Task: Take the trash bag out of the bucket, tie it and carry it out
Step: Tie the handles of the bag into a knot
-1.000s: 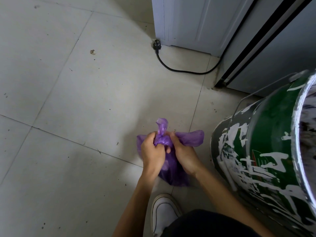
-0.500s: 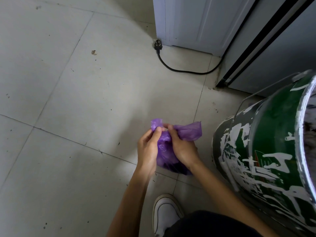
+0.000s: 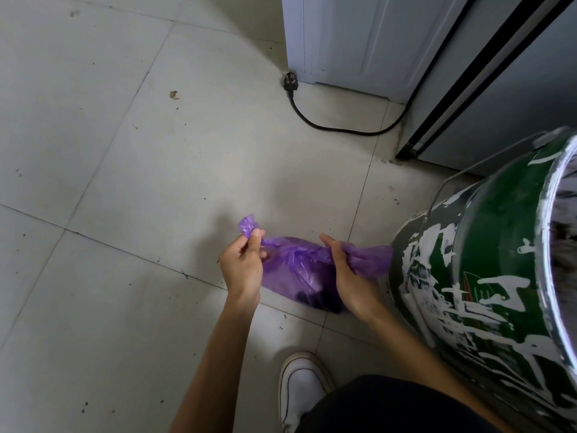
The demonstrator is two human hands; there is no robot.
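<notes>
A small purple trash bag (image 3: 299, 267) hangs between my hands just above the tiled floor, out of the bucket. My left hand (image 3: 242, 267) pinches one twisted end of its top on the left. My right hand (image 3: 346, 276) grips the other end, which sticks out to the right toward the bucket. The two ends are pulled apart, with a bunched knot in the middle. Something dark shows through the bag's bottom. The green bucket (image 3: 487, 276), smeared with white paint and fitted with a wire handle, stands at the right.
A black power plug and cable (image 3: 312, 117) lie on the floor by a white cabinet (image 3: 346, 39). A grey appliance (image 3: 505, 89) stands behind the bucket. My white shoe (image 3: 299, 389) is at the bottom. Open tiled floor (image 3: 109, 214) spreads to the left.
My hands, bunched together on the bag's top before, have moved apart, each pulling one end sideways. The bag has stretched wider between them.
</notes>
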